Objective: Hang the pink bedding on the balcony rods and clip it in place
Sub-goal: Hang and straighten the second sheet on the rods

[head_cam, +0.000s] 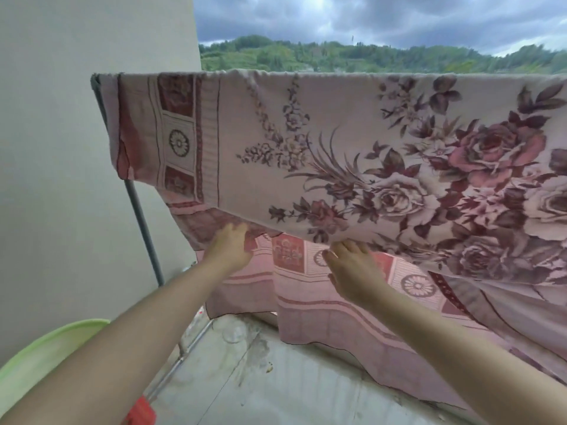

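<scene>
The pink bedding (337,142), printed with dark roses, is draped over the top rod of a grey metal drying rack (139,210). Its front layer hangs down to about hand height, and a second layer falls behind it toward the floor. My left hand (230,248) touches the lower hem at the left, its fingers curled at the fabric edge. Just under the hem to the right, my right hand (352,271) has spread fingers resting on the cloth. I cannot tell whether either hand grips the fabric. No clips are visible.
A white wall (76,148) stands at the left. A light green plastic basin (40,357) is at the lower left, with a red object (141,412) beside it. The rack's base bar (187,348) lies on the pale concrete floor. Hills and cloudy sky lie beyond.
</scene>
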`<action>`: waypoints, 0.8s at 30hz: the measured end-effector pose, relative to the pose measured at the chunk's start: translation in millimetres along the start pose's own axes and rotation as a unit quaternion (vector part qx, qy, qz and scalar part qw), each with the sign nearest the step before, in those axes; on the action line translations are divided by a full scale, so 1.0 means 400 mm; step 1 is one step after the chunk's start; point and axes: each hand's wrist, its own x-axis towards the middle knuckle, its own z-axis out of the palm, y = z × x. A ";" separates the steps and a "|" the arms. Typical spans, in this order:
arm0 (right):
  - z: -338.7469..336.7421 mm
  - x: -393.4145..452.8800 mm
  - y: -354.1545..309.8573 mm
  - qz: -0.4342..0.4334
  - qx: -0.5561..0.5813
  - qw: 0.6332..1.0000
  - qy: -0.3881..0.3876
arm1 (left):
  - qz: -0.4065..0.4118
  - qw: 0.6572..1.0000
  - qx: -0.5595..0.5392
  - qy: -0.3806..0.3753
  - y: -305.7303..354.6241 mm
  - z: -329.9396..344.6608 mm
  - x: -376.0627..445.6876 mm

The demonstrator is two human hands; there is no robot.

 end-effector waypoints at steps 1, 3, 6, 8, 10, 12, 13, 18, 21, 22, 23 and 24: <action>0.016 0.059 -0.039 0.022 -0.011 1.000 0.008 | 0.008 1.000 0.008 0.005 -0.055 -0.012 0.033; 0.054 0.170 -0.108 0.066 -0.037 0.997 0.008 | 0.031 0.999 0.040 0.004 -0.152 -0.032 0.098; 0.125 0.295 -0.178 0.109 -0.064 0.992 -0.024 | 0.053 0.995 0.084 -0.006 -0.273 -0.036 0.180; 0.161 0.344 -0.188 0.116 -0.079 0.989 -0.037 | 0.077 0.993 0.094 0.000 -0.329 -0.035 0.226; 0.150 0.381 -0.174 0.127 -0.080 0.988 -0.039 | 0.092 0.992 0.082 0.016 -0.359 -0.036 0.263; 0.100 0.404 -0.156 0.153 -0.091 0.984 0.010 | 0.088 0.994 0.055 0.027 -0.365 -0.033 0.287; 0.076 0.411 -0.140 0.151 -0.085 0.983 0.059 | 0.077 0.996 0.022 0.026 -0.366 -0.030 0.299; -0.127 0.449 -0.089 0.169 0.064 0.940 0.289 | 0.011 0.977 -0.209 0.051 -0.363 -0.033 0.381; -0.219 0.510 -0.043 0.267 0.095 0.893 0.350 | 0.085 0.956 -0.217 0.178 -0.360 -0.082 0.449; -0.234 0.528 -0.030 0.292 0.107 0.880 0.359 | 0.124 0.946 -0.203 0.219 -0.361 -0.112 0.475; -0.239 0.541 -0.020 0.309 0.120 0.870 0.365 | 0.160 0.935 -0.185 0.256 -0.365 -0.146 0.500; -0.240 0.549 -0.016 0.316 0.133 0.863 0.371 | 0.200 0.919 -0.166 0.297 -0.370 -0.185 0.523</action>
